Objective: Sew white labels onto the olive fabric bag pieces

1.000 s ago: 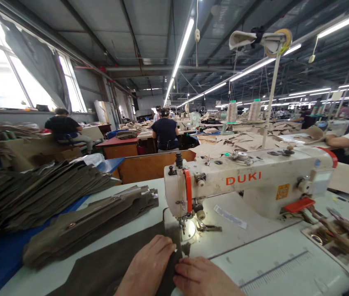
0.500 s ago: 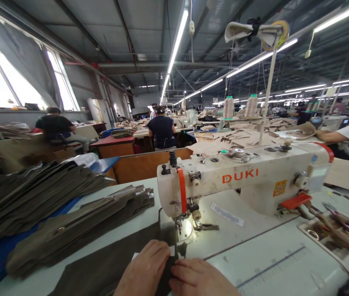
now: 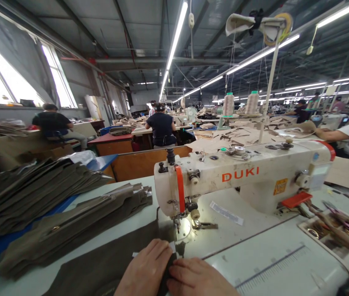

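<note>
Dark olive cloth (image 3: 97,259) lies flat on the pale surface (image 3: 261,246), its long axis slanting from about 8 o'clock, low on my left, up to 2 o'clock. That far end comes just beside the presser foot (image 3: 178,225) of the sewing machine (image 3: 220,174); whether any of it sits underneath, I cannot tell. My left grip (image 3: 146,267) rests palm down on top, fingers together, with the presser foot at 1 o'clock from it. My right grip (image 3: 197,276) has its fingertips on the cloth's right-hand edge, and from there the foot stands at 11 o'clock. Judging by the fingertips, both grips are about equally near the foot. Whether either one pinches the fabric or merely presses it, I cannot tell. White material (image 3: 172,246) peeks out by my left fingertips. A folded bundle (image 3: 75,224) lies at 10 o'clock from my left grip.
</note>
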Motion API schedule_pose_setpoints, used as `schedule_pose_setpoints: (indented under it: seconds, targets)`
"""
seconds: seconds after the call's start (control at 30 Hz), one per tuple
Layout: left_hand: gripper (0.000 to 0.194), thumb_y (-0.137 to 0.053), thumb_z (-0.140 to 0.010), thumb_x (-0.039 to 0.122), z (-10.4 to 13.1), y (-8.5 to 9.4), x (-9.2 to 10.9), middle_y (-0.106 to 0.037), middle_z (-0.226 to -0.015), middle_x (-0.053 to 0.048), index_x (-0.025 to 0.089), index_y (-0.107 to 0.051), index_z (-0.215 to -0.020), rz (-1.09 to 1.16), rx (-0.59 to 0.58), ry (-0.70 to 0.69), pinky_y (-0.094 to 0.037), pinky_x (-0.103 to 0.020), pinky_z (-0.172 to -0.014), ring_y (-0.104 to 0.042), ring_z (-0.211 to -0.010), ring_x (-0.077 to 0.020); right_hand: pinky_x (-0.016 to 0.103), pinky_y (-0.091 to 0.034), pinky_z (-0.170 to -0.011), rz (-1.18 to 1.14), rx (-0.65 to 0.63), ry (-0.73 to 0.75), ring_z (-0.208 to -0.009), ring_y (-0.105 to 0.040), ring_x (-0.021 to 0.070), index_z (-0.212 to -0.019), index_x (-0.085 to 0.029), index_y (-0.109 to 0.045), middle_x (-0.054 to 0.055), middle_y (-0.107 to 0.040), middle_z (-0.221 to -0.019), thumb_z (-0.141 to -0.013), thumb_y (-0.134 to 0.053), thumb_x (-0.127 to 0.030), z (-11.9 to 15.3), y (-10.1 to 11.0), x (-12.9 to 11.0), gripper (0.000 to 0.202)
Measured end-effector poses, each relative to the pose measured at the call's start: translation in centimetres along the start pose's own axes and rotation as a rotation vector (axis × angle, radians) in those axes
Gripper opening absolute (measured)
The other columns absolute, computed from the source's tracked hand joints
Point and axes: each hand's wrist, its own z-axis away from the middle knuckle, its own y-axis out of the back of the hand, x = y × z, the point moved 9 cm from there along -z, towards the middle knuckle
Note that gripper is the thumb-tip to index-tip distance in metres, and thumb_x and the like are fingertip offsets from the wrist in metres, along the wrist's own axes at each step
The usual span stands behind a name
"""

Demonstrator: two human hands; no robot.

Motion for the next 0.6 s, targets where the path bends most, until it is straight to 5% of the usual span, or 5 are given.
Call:
schedule_pose_setpoints:
  seconds: [0.33,0.47,0.6]
  targets:
    - [0.047,-0.036,-0.065,-0.006,0.2,-0.3,-0.2,-0.069,-0.092,0.0,0.022,-0.054,-0.097,-0.024,0.011,-0.013,-0.056,-0.028,-0.075,-0.067,-0.084,-0.0178,0.025,-0.052,-0.069,0.006,0.067,-0.017,-0.095,-0.063,0.0164,-0.095,-0.019,-0.061,0.0,-0.071,-0.102,-0.1,-0.045,-0.031,0.0,-0.5,0.0,0.021]
    - [0.048,-0.037,-0.064,-0.005,0.4,-0.6,-0.3,-0.071,-0.092,0.001,0.023,-0.054,-0.099,-0.018,0.019,-0.017,-0.055,-0.026,-0.074,-0.067,-0.083,-0.017,0.024,-0.051,-0.075,-0.055,-0.089,0.0,-0.095,-0.063,0.0168,-0.095,-0.019,-0.063,0.002,-0.07,-0.102,-0.095,-0.055,-0.032,-0.3,-1.0,0.3,0.015]
    - [0.047,-0.039,-0.065,-0.002,0.5,-0.4,-0.3,-0.073,-0.094,0.001,0.023,-0.056,-0.102,-0.037,0.009,-0.028,-0.055,-0.025,-0.076,-0.068,-0.085,-0.0168,0.024,-0.047,-0.087,-0.216,-0.253,-0.078,-0.095,-0.061,0.0168,-0.097,-0.018,-0.065,0.004,-0.069,-0.1,-0.089,-0.059,-0.03,-1.2,1.0,1.8,0.016]
